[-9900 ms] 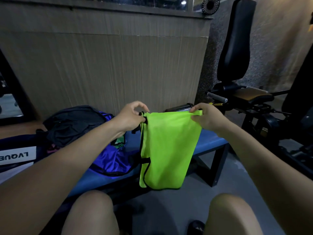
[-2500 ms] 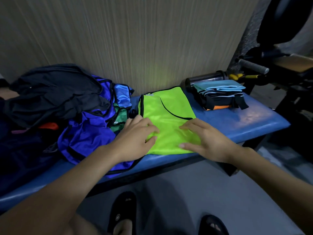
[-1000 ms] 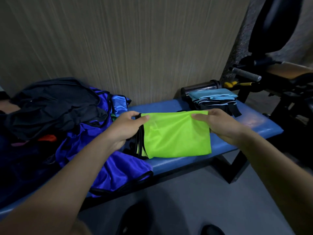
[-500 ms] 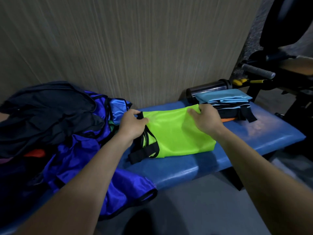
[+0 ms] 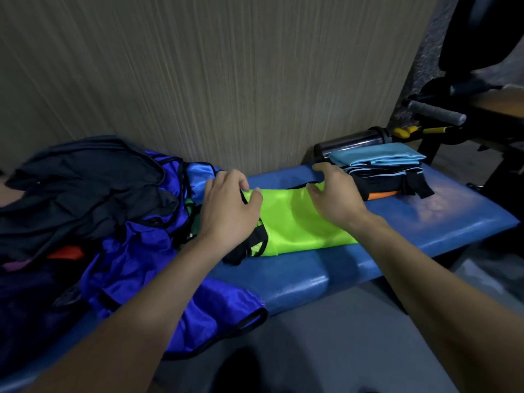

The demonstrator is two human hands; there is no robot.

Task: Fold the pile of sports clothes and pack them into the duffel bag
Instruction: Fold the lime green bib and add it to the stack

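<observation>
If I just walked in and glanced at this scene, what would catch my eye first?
The neon green vest would jump out first: it lies folded in the middle of the blue bench, with the left hand and right hand resting on its far corners. To its left sprawls an unfolded heap of blue and dark clothes, while a neat folded stack sits at the bench's right end.

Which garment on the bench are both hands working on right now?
The neon green vest, lying folded mid-bench under the left hand and right hand. The blue vests lie heaped to its left; the folded stack sits to its right.
</observation>
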